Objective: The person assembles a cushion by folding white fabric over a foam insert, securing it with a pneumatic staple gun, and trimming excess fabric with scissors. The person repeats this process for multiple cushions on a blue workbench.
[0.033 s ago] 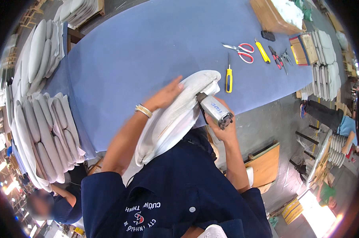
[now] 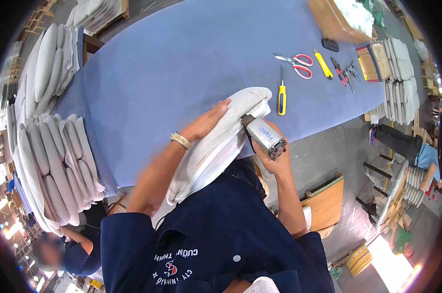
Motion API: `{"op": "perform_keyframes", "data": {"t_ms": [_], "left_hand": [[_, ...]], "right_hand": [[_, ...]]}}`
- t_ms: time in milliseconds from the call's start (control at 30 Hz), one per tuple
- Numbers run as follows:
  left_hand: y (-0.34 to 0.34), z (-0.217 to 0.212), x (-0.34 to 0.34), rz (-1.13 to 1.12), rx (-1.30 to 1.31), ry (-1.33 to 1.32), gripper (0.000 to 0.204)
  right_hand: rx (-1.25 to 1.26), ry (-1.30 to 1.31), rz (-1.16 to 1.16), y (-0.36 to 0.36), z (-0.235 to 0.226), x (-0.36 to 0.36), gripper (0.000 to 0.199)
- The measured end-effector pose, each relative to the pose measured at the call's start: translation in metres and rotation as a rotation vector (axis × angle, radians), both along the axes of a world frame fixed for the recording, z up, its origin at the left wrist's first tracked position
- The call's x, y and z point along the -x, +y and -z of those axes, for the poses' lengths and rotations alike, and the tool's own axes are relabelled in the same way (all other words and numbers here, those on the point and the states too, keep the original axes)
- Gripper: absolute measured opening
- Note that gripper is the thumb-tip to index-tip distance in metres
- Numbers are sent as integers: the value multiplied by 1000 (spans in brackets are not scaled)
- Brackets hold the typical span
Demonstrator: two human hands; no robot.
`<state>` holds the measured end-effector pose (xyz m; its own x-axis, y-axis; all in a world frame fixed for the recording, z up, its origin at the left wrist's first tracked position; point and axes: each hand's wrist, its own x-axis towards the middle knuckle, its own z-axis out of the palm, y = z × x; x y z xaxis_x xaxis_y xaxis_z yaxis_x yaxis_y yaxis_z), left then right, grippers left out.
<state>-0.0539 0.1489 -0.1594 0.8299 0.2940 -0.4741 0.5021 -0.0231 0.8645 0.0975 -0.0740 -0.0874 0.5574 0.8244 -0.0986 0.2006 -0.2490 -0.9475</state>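
Note:
A light grey padded cushion (image 2: 204, 151) stands tilted on edge between my body and the blue table, its pale underside facing me. My left hand (image 2: 210, 120) lies against its far side, fingers stretched out along the fabric. In my right hand (image 2: 276, 157) is a pneumatic staple gun (image 2: 264, 133) with a silver body, gripped by its handle. The staple gun's dark nose touches or nearly touches the cushion's edge near its upper end; the exact contact is hidden.
On the blue table (image 2: 182, 53) lie a yellow screwdriver (image 2: 282, 97), red-handled scissors (image 2: 299, 63), a yellow cutter (image 2: 323, 63) and pliers (image 2: 339, 70). A carton (image 2: 333, 22) holds white stuffing. Stacked cushions (image 2: 55, 171) stand at left. A co-worker (image 2: 79, 251) is at lower left.
My left hand has shifted slightly right and toward me, from a blurred position beside the cushion's far side to resting on it. The staple gun has hardly moved.

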Motion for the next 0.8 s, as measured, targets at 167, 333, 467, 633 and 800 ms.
{"op": "perform_keyframes", "data": {"t_ms": [167,333,467,633,800], "left_hand": [[-12,-23,-5,78,-59,2,76],[-40,-56,-7,140,-475,14,81],[-54,-64,-13,98,-654,124,82],[-58,-70,-16,80,-682,148,84],[-60,-71,-15,89,-693,176,86]], "right_hand": [[1,-26,12,7,1,-5,54],[16,-72,14,7,-1,-4,54],[38,-73,54,1,0,3,56],[42,8,4,-6,-1,4,55],[82,37,-60,-7,-6,-1,56]]}}
